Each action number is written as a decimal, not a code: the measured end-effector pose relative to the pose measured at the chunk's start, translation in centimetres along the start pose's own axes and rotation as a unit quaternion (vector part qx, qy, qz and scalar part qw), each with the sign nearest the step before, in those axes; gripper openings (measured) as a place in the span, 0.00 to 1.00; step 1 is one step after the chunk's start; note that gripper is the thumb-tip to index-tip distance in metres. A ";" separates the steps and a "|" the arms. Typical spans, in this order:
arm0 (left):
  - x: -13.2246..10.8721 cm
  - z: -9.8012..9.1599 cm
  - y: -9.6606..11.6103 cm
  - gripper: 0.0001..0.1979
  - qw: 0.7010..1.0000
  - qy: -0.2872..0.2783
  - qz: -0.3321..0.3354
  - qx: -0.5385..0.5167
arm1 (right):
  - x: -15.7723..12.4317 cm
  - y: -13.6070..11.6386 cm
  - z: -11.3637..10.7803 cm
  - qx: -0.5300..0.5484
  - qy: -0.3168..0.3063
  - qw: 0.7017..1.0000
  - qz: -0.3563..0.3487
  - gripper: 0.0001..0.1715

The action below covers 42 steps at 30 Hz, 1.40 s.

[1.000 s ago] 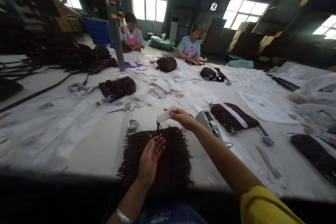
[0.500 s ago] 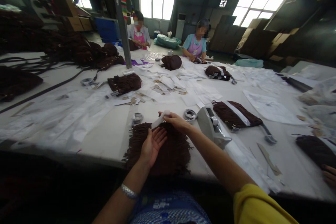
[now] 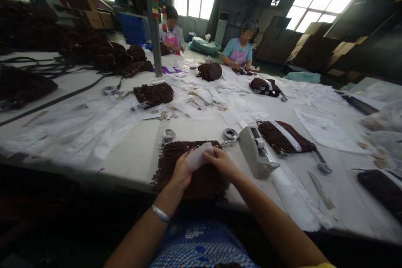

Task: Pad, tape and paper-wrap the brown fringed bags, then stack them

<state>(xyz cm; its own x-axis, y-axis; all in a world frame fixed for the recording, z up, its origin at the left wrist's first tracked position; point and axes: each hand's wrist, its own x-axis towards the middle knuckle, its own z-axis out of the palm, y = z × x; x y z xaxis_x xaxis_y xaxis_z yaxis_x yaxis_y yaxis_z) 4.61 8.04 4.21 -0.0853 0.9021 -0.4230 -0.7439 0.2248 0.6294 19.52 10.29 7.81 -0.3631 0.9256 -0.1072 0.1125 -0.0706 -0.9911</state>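
A small sheet of white paper [image 3: 200, 156] is stretched between my two hands, above a dark brown fringed bag [image 3: 171, 163]. My left hand [image 3: 182, 170] grips the sheet's left end, with its fingers partly hidden behind the paper. At the right end my right hand [image 3: 222, 162] pinches the same sheet between thumb and fingers. The bag lies flat at the table's front edge, gold eyelets along its top. Just beyond it are two wrapped dark coils, one coil [image 3: 168, 135] at the left and another coil [image 3: 230, 135] at the right.
A grey tape dispenser [image 3: 256, 153] stands right of the bag. Farther right lies a brown bag with a white band [image 3: 285, 136], and scissors [image 3: 320, 189] nearer the edge. Paper scraps [image 3: 201, 98] and clear plastic bags [image 3: 81, 125] cover the table [image 3: 138, 150]. Two co-workers sit across; a post [image 3: 155, 29] rises at left.
My left hand, open half a second ago, has closed on the paper. My right hand has moved slightly right and nearer, and the sheet is now spread between both hands.
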 end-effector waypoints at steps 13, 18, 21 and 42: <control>-0.5 0.1 2.3 0.20 0.982 -0.003 0.051 0.184 | -3.0 -0.1 -1.0 -0.214 0.112 0.969 0.058 0.08; -0.9 0.9 3.1 0.19 0.975 -0.010 0.035 0.220 | -0.5 -0.3 1.4 -0.081 0.062 0.992 0.070 0.10; -1.0 1.2 3.5 0.18 0.971 -0.007 0.029 0.239 | 0.7 0.0 2.9 0.097 0.038 0.991 0.089 0.15; -5.0 -1.4 2.8 0.27 0.899 0.015 -0.014 0.438 | 1.5 1.6 3.0 0.339 0.010 0.919 0.198 0.08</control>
<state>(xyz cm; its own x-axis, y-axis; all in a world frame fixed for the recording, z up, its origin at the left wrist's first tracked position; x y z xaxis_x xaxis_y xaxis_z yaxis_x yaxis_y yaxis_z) 1.97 3.66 7.15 -0.1028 0.8841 -0.4559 0.0601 0.4630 0.8843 16.37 10.47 5.87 -0.4003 0.7832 -0.4758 -0.3734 -0.6136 -0.6957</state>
